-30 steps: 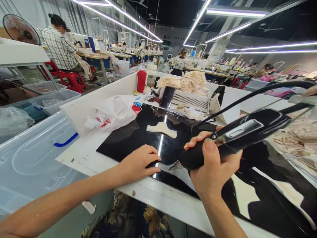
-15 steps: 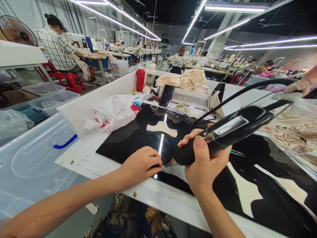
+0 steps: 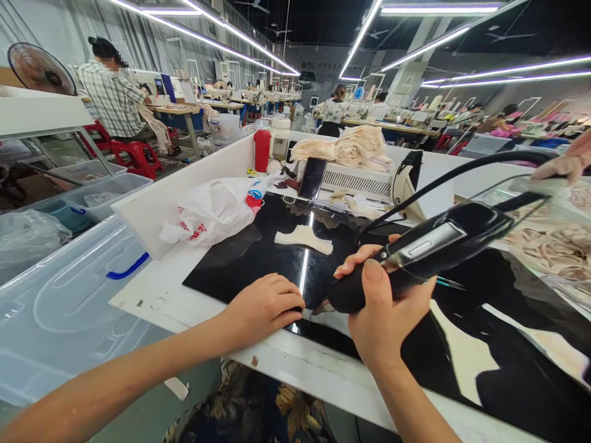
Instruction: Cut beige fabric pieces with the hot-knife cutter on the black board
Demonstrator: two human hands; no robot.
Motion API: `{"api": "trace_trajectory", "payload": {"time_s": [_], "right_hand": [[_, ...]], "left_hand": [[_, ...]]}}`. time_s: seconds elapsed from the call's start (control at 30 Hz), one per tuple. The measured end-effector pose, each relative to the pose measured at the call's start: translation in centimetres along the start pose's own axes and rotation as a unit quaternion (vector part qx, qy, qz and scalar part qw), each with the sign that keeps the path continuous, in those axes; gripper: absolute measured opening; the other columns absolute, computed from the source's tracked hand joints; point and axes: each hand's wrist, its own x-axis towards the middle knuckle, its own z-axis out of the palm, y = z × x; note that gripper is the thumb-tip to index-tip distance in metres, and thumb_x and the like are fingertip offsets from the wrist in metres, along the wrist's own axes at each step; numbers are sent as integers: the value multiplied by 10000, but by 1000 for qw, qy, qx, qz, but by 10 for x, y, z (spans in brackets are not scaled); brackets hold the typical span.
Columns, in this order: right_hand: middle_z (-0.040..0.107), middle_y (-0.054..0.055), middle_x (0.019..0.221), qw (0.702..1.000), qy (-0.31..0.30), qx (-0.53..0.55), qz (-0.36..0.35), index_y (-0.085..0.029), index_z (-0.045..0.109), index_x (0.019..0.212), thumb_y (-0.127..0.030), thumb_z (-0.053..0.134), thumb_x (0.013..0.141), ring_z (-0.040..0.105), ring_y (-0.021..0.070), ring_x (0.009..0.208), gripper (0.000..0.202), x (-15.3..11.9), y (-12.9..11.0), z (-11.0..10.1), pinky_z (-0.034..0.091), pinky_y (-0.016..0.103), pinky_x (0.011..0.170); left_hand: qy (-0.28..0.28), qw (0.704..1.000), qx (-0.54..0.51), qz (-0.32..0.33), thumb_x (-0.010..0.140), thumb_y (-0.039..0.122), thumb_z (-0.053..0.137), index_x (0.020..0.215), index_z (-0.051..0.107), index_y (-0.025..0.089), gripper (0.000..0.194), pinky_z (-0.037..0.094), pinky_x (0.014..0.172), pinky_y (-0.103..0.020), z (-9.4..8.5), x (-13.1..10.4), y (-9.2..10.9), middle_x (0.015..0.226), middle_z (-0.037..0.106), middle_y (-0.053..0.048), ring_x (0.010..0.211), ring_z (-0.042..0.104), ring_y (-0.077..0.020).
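My right hand (image 3: 392,307) grips a black corded handheld tool (image 3: 418,249) with a silver panel on its side. The tool slants up to the right, above the glossy black sheet (image 3: 240,264) on the table. My left hand (image 3: 265,301) rests at the near edge of that sheet with its fingers curled in; what they hold, if anything, is hidden. A cream fabric piece (image 3: 305,239) lies flat beyond both hands. More cream pieces, one a curved cutout (image 3: 466,351), lie on black material to the right. Teal-handled tweezers (image 3: 450,283) lie partly behind my right hand.
Another person's hand (image 3: 566,163) reaches in from the right, by clear plastic near the tool's far end. A white plastic bag (image 3: 212,209), phone (image 3: 313,177), red cup (image 3: 262,151) and folded cream cloth (image 3: 355,144) stand behind. Clear bins (image 3: 83,301) are at left.
The whole view has shifted slightly, so the table appears a little further right. Both hands and the tool keep nearly the same pose.
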Motion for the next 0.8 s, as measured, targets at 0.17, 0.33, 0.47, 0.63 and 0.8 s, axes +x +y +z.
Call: {"api": "trace_trajectory", "payload": {"time_s": [0.17,0.33,0.47,0.63,0.8], "right_hand": [[665,-60,831,1000,4,-12,-2,-254,528,1186,-371,836,865,629,141,596,460,0,0,0,558,328,605],[665,-57,830,1000,4,-13,5,-254,530,1202,-371,839,859,629,148,599,476,0,1,-1,558,339,613],[666,-58,827,1000,5,-14,3,-253,525,1198,-372,835,855,623,150,600,477,2,0,1,552,345,619],[663,-65,815,1000,-1,1,1,-259,523,1188,-363,816,872,614,145,603,443,3,1,6,548,343,628],[674,-66,827,1000,-8,3,3,-263,523,1203,-367,816,885,621,139,615,444,1,6,9,549,330,620]], "left_hand": [[-9,1000,-5,-3,1090,283,542,1180,725,197,221,480,1110,-394,-5,-10,2,1177,733,-69,1096,679,-194],[-16,999,44,22,1100,352,517,1220,748,241,283,440,1188,-486,1,-17,0,1202,729,-80,1176,660,-227],[-10,998,49,25,1094,350,531,1202,760,245,274,457,1177,-489,4,-18,-2,1196,730,-82,1172,664,-227],[2,996,76,45,1067,307,589,1202,751,248,219,453,1183,-486,5,-18,-1,1178,741,-74,1197,654,-228],[13,992,103,65,1065,305,589,1192,741,241,208,467,1164,-486,7,-19,-1,1165,746,-68,1183,657,-232]]}}
